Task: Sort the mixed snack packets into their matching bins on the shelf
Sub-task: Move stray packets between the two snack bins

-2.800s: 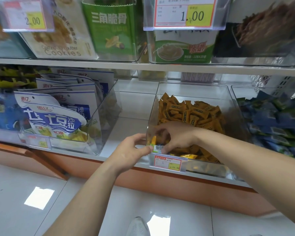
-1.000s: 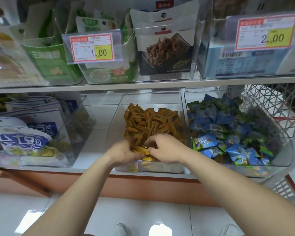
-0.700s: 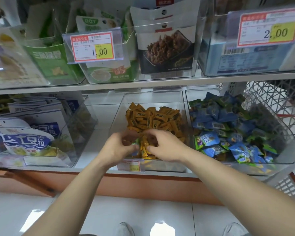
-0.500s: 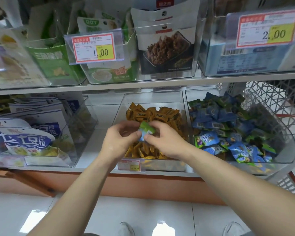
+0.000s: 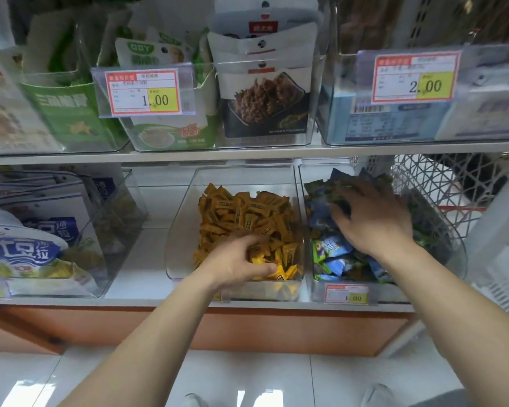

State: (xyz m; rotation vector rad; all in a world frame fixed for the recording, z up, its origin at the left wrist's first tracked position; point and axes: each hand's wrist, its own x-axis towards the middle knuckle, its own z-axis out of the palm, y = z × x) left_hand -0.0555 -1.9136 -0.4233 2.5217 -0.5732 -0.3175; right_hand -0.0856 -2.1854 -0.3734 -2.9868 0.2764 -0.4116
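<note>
A clear bin (image 5: pixel 185 224) in the middle of the lower shelf holds several small orange packets (image 5: pixel 247 210). My left hand (image 5: pixel 235 262) reaches into its front, fingers curled down around some of them with the thumb underneath. To the right, a second clear bin (image 5: pixel 456 259) holds blue and green packets (image 5: pixel 332 254). My right hand (image 5: pixel 370 221) is spread palm down over that pile with straight fingers. It looks motion-blurred, and I see no packet in it.
At the left, a clear bin holds large white-and-blue bags (image 5: pixel 27 248). The upper shelf carries more bins with price tags (image 5: pixel 144 92). A white wire basket (image 5: pixel 453 186) stands at the far right. The shelf's front edge (image 5: pixel 130 301) runs below the bins.
Both hands were pinching one green packet above the orange bin. My right hand has since moved right over the blue-green bin, and my left hand has dropped back into the orange packets.
</note>
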